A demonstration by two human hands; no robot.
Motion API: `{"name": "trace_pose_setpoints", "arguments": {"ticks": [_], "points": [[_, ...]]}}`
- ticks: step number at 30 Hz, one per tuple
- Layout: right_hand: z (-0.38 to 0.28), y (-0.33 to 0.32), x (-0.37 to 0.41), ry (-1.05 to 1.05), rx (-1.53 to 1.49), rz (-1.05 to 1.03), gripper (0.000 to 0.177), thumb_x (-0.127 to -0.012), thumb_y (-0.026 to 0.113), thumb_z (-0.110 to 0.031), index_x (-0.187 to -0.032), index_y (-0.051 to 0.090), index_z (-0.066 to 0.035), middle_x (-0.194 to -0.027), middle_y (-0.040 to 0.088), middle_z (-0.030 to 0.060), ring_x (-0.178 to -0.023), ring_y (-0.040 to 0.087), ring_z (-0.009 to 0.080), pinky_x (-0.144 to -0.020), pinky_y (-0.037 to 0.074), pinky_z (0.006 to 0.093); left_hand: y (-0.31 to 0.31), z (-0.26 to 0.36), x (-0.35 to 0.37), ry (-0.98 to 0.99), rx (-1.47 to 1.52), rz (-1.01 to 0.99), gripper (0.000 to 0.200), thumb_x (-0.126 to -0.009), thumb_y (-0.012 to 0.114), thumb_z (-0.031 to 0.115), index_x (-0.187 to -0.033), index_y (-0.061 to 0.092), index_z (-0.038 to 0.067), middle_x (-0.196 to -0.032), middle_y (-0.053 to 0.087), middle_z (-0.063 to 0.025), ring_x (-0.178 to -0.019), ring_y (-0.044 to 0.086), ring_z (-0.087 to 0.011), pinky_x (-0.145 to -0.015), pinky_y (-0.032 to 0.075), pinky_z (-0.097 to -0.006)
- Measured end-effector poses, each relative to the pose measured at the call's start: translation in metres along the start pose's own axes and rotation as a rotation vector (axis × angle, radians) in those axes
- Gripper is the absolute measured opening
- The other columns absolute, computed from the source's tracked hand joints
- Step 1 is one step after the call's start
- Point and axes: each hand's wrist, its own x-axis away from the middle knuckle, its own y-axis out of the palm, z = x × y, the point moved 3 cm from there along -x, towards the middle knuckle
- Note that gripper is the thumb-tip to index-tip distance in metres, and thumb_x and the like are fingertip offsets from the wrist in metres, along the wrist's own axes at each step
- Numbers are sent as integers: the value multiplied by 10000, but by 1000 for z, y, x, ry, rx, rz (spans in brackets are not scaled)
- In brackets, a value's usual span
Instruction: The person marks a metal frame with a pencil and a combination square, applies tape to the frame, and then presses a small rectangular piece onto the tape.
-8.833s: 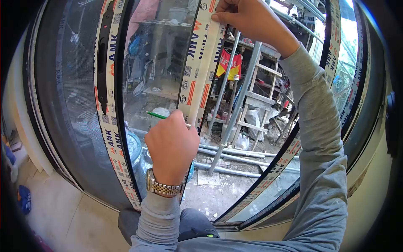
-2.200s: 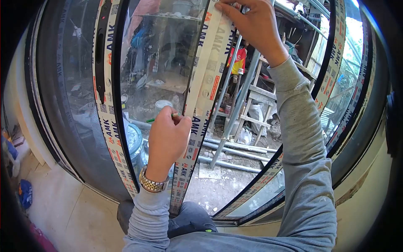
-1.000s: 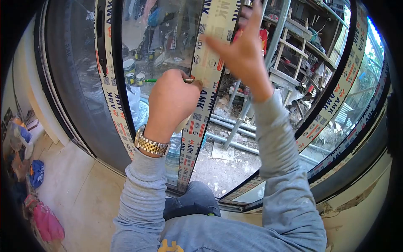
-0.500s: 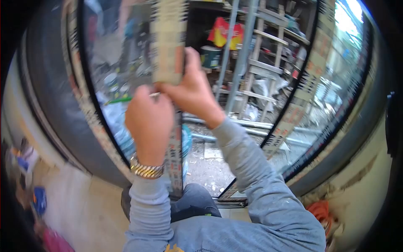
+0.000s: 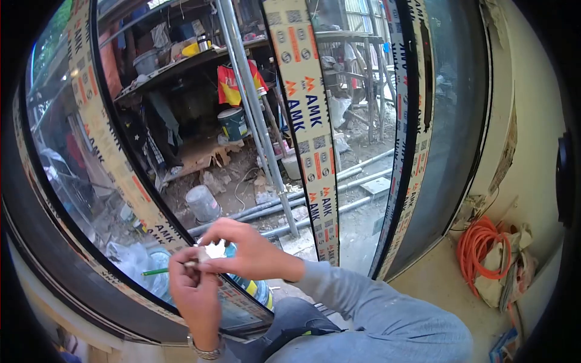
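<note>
My left hand (image 5: 196, 296) is closed around a thin green pencil-like stick (image 5: 155, 272), whose end juts out to the left. A metal band circles that wrist. My right hand (image 5: 245, 254) meets it, thumb and fingertips pinched against the left fingers; what lies between them is too small to make out. Both hands are in front of the lower part of a dark glazed door frame (image 5: 130, 175), covered with printed cream protective film.
A second film-covered upright (image 5: 310, 121) stands ahead. Through the openings are metal poles (image 5: 248, 103), a dark green bucket (image 5: 233, 124), a white bucket (image 5: 203, 203) and pipes on rubble. A coil of orange hose (image 5: 481, 251) lies by the right wall.
My view has swung to the right. Both hands have come down from the film-covered upright and now meet lower, still together, with the green stick still in my left hand.
</note>
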Motion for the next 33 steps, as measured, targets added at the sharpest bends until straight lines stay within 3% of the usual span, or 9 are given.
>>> {"name": "trace_pose_setpoints", "arguments": {"ticks": [6, 12, 16, 19, 22, 24, 26, 30, 33], "points": [[-10, -67, 56, 260, -191, 147, 158, -910, 825, -126, -977, 734, -15, -1015, 690, 68, -953, 656, 159, -882, 511, 321, 66, 19, 14, 160, -285, -165, 407, -934, 735, -4, -1318, 605, -36, -959, 710, -90, -747, 665, -87, -626, 522, -234], [-42, -121, 69, 178, -34, 356, 98, -961, 757, -69, -985, 723, 19, -952, 726, 57, -926, 664, 126, -846, 524, 286, 99, 30, 37, 104, 53, -278, 378, -921, 753, -11, -1272, 624, -64, -931, 729, -113, -780, 708, -111, -664, 562, -264], [-52, -161, 67, 22, 40, 423, 69, -931, 779, -75, -958, 749, -19, -876, 735, 51, -814, 672, 107, -746, 534, 276, 108, 20, 62, 443, -159, -296, 274, -952, 725, 0, -1197, 630, -74, -926, 743, -125, -764, 732, -141, -650, 567, -254], [-89, -211, 34, -221, 265, 653, 58, -917, 780, -74, -935, 759, -22, -849, 751, 62, -777, 713, 116, -661, 561, 277, 119, -4, 77, 148, 32, -289, 213, -1012, 662, 43, -1177, 590, -70, -909, 737, -150, -735, 726, -155, -647, 583, -277], [-133, -249, -32, -351, 651, 491, 166, -867, 817, -152, -907, 777, 4, -818, 746, 100, -750, 717, 168, -636, 516, 327, 151, -9, 65, 79, 118, -271, 176, -1058, 615, 85, -1142, 554, -57, -831, 723, -143, -707, 713, -159, -668, 597, -292], [-146, -262, -76, -404, 731, 430, 197, -846, 834, -177, -897, 782, 7, -833, 747, 103, -770, 721, 194, -663, 518, 359, 177, 5, 34, -36, 230, -285, 168, -999, 709, 70, -1052, 596, -42, -893, 760, -141, -751, 731, -128, -650, 563, -251], [-155, -275, -114, -496, 1137, 398, 355, -849, 867, -252, -1103, 765, -27, -1077, 746, 111, -920, 699, 200, -789, 539, 343, 194, 23, -4, -11, 195, -267, 198, -998, 722, 88, -1039, 562, -21, -905, 745, -131, -723, 705, -113, -640, 548, -243], [-179, -290, -155, -445, 941, 425, 262, -845, 812, -128, -1066, 749, -2, -1019, 674, 148, -907, 660, 289, -855, 516, 396, 198, 55, -7, 51, 420, -171, 226, -1000, 716, 87, -1066, 518, 0, -848, 704, -93, -684, 669, -98, -617, 532, -241], [-175, -282, -165, -650, 841, 317, 123, -847, 809, -117, -850, 757, -5, -922, 659, 131, -890, 645, 268, -805, 497, 396, 188, 61, 8, 80, 403, -204, 242, -1025, 683, 107, -1009, 450, 41, -799, 668, -110, -638, 665, -140, -584, 580, -295]]}}
